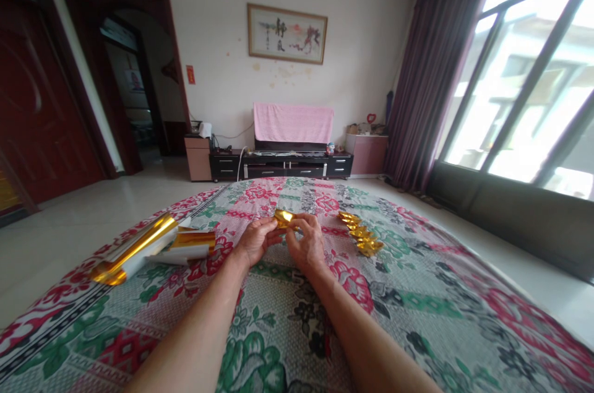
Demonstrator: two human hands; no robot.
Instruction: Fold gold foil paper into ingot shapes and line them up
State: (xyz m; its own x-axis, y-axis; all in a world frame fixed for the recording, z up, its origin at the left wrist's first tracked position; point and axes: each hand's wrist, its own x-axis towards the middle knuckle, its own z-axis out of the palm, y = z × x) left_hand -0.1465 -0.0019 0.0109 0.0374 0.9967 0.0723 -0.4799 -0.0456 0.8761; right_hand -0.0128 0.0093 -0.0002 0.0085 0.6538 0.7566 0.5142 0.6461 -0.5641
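Left grip (255, 241) and right grip (307, 241) pinch the gold foil (283, 218) between them, left of the row of folded gold shapes (361, 234), and careful here: too hard a squeeze could crease it, a rightward slip knock that row!

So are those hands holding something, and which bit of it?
Yes, a shiny gold piece. The left hand holds its left end; the right hand has its fingers at the right end.

Left hand (258, 241) and right hand (307, 244) pinching, forearms (203, 319) outstretched
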